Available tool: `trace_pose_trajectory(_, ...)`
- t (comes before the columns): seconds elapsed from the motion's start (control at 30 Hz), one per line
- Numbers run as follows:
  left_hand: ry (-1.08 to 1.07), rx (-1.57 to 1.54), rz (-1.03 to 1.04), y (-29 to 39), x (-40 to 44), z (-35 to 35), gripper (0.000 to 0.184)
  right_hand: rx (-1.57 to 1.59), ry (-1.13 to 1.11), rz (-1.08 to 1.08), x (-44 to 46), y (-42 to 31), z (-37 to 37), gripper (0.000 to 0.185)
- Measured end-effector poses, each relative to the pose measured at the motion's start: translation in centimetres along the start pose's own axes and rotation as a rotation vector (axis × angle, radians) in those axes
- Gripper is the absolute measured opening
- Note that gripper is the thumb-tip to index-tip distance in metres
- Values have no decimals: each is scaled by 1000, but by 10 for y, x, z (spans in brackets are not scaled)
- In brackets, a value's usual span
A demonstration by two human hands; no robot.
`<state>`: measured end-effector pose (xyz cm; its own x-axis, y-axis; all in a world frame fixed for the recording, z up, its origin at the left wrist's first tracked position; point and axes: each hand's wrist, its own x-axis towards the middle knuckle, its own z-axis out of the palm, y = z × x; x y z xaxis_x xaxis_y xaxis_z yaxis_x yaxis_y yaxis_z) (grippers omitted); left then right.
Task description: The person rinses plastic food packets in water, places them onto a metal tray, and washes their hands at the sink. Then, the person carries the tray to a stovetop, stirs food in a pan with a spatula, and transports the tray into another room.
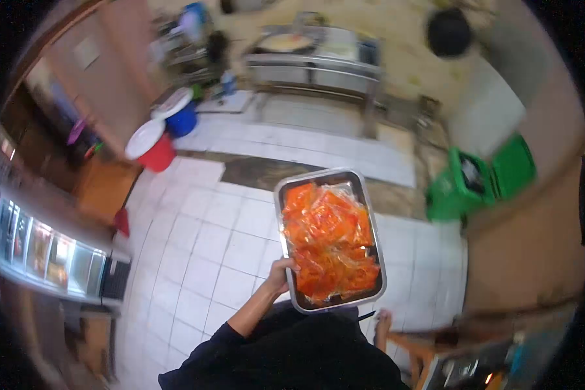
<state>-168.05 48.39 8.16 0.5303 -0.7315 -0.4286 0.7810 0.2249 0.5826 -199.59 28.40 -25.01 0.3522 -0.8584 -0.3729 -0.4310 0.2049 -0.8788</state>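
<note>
My left hand is closed on the left rim of a rectangular metal tray, thumb over the edge. Held out in front of my body, the tray carries several clear plastic bags of orange-red food, piled over most of its bottom. What the food is does not show. To the right of my dark shirt, low down, a small blurred bare limb appears. I cannot tell whether it is my right hand or a foot; no hand shows on the tray's right rim.
White floor tiles spread ahead, crossed by a dark strip. A metal-framed stove stands at the far wall. Red and blue buckets are left, a green bin right. A lit glass-fronted cabinet is at far left.
</note>
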Motion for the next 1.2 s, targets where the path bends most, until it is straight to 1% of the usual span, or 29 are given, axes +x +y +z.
trace_pose_trajectory(0.03, 26, 14, 85, 2, 3, -15, 29, 97, -185, 111, 18, 24, 23, 21)
trace_pose_trajectory(0.07, 54, -7, 116, -8, 2, -26, 29, 48, -312, 172, 27, 10, 32, 21)
trace_pose_trajectory(0.13, 69, -32, 171, -30, 18, -59, 31, -70, -464, 194, 52, -15, 53, 22)
trace_pose_trajectory(0.17, 84, -50, 223, -28, 11, -42, 31, -119, -519, 192, 63, -28, 62, 22)
trace_pose_trajectory(0.23, 308, -143, 351, -21, -19, 6, 21, -189, -618, 151, 96, -50, 83, 22)
trace_pose_trajectory(0.27, 324, -140, 407, -26, -23, 11, 21, -211, -658, 125, 114, -60, 91, 22)
trace_pose_trajectory(0.33, 369, -194, 480, -41, -24, 20, 29, -237, -745, 78, 149, -91, 106, 23)
trace_pose_trajectory(0.37, 357, -231, 513, -53, -17, 12, 21, -261, -782, 54, 170, -99, 112, 23)
trace_pose_trajectory(0.4, 400, -187, 525, -65, -14, 2, 13, -272, -819, 29, 191, -111, 118, 23)
trace_pose_trajectory(0.47, 528, -292, 540, -82, -6, 9, 11, -305, -875, -8, 231, -139, 128, 24)
trace_pose_trajectory(0.53, 630, -320, 679, -88, 12, 32, 10, -313, -942, -43, 264, -160, 149, 24)
trace_pose_trajectory(0.57, 697, -374, 720, -108, 21, 16, 17, -315, -975, -61, 276, -171, 156, 24)
trace_pose_trajectory(0.6, 665, -409, 754, -125, 25, 11, 32, -318, -1003, -77, 286, -183, 160, 24)
trace_pose_trajectory(0.63, 715, -410, 797, -124, 22, 50, 18, -332, -1035, -95, 297, -195, 167, 25)
trace_pose_trajectory(0.67, 788, -436, 817, -114, 32, 55, 9, -360, -1057, -100, 313, -197, 187, 25)
trace_pose_trajectory(0.73, 848, -516, 959, -126, 53, 41, 8, -380, -1099, -127, 334, -211, 208, 25)
trace_pose_trajectory(0.8, 860, -510, 1048, -135, 63, 24, 9, -389, -1129, -136, 350, -215, 228, 26)
trace_pose_trajectory(0.87, 964, -478, 1127, -120, 67, 73, 10, -384, -1142, -144, 360, -221, 244, 26)
trace_pose_trajectory(0.93, 898, -540, 1111, -134, 75, 32, 11, -389, -1137, -149, 364, -234, 247, 27)
trace_pose_trajectory(0.97, 868, -412, 1169, -136, 77, 30, 10, -385, -1127, -148, 364, -241, 248, 27)
trace_pose_trajectory(1.0, 911, -502, 1177, -134, 87, 31, 9, -385, -1126, -145, 366, -244, 247, 27)
trace_pose_trajectory(1.07, 918, -499, 1241, -146, 96, 37, 8, -386, -1114, -137, 370, -243, 236, 27)
trace_pose_trajectory(1.1, 894, -482, 1218, -154, 95, 55, 7, -377, -1113, -148, 369, -244, 230, 28)
trace_pose_trajectory(1.13, 859, -467, 1254, -130, 88, 22, 7, -378, -1109, -162, 365, -244, 246, 28)
trace_pose_trajectory(1.17, 853, -493, 1273, -132, 102, 0, 8, -362, -1104, -165, 367, -240, 245, 28)
trace_pose_trajectory(1.2, 806, -524, 1272, -134, 101, 5, 9, -359, -1099, -157, 362, -235, 245, 28)
